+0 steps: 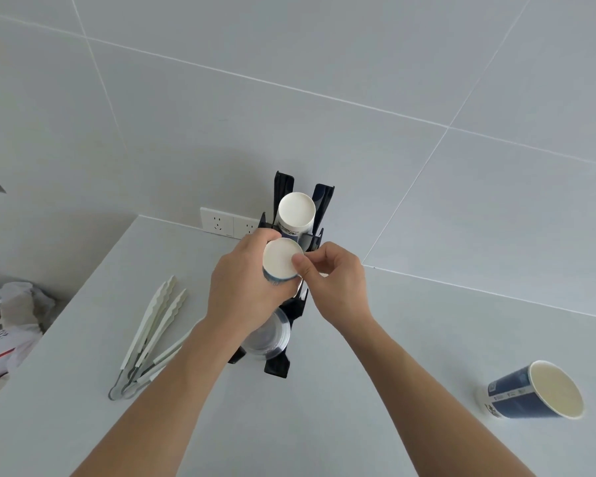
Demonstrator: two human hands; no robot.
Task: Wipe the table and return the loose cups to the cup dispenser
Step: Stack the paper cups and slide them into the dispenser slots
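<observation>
A black cup dispenser [319,208] stands on the white table [375,356] against the tiled wall. An upside-down paper cup stack [296,211] fills its rear column. My left hand [245,290] grips an upside-down blue-and-white paper cup [280,259] over the front column. My right hand [334,280] pinches that cup's base rim with thumb and forefinger. Clear plastic cups [269,333] sit low in the dispenser, partly hidden by my left forearm. One loose blue paper cup [534,392] stands upright at the table's right.
White tongs [152,325] lie on the table left of the dispenser. A double wall socket [227,223] sits behind it. Crumpled bags and paper [11,321] lie beyond the table's left edge.
</observation>
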